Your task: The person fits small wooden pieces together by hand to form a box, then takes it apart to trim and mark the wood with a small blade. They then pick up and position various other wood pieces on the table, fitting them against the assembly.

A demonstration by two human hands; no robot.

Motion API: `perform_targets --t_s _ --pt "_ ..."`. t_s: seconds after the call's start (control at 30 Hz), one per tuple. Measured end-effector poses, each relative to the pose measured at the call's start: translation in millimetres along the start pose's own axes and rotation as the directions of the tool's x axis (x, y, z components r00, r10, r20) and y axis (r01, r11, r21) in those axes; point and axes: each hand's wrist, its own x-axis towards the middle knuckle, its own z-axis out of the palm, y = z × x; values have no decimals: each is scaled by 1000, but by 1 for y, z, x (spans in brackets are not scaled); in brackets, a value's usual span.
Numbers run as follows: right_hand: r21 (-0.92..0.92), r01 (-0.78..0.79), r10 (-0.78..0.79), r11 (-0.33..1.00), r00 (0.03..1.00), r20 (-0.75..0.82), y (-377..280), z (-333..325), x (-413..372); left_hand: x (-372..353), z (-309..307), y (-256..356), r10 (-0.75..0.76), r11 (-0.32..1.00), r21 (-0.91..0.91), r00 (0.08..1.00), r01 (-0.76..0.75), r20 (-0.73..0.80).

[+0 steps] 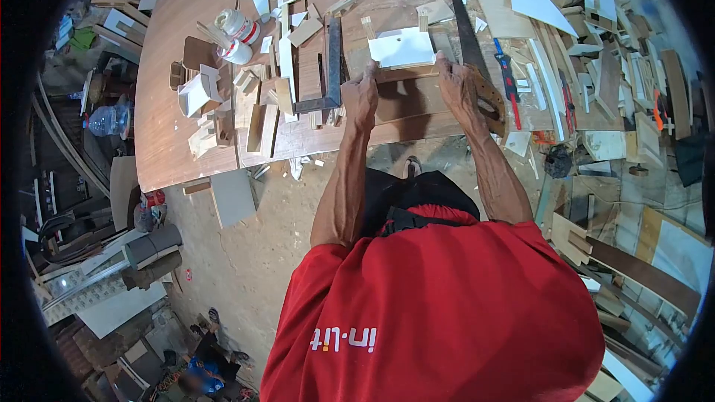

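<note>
My left hand (361, 97) and my right hand (456, 89) are closed on the two near corners of a small wooden assembly with a white panel (402, 48). The panel has a small dark hole, and short wooden uprights stand at its far corners. A wooden strip (406, 73) runs along its near edge between my hands. Beside my right wrist lies a handsaw, its wooden handle (488, 100) close to me and its dark blade (463, 22) pointing away. A metal try square (334, 59) rests just left of my left hand. My fingertips are partly hidden.
Glue jars with brushes (237, 37) and an open cardboard box (199, 78) stand on the wooden table (167, 104). Offcuts lie around them. To the right are a red and blue tool (509, 82) and piled boards (603, 52). A grey panel (233, 199) leans below the table edge.
</note>
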Motion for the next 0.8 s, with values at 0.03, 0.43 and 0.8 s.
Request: perform_targets --t_s 0.03,0.43,0.8 --pt "10 -26 26 1000 1000 8 0 1 0 -1 1 3 -20 1000 10 999 20 -26" --pt "31 -133 130 991 989 73 -21 -9 -9 -5 1 8 1 1000 31 1000 -1 -25" --pt "-13 -93 94 996 995 36 -15 -3 -5 -2 4 5 -61 998 -10 998 61 -34"
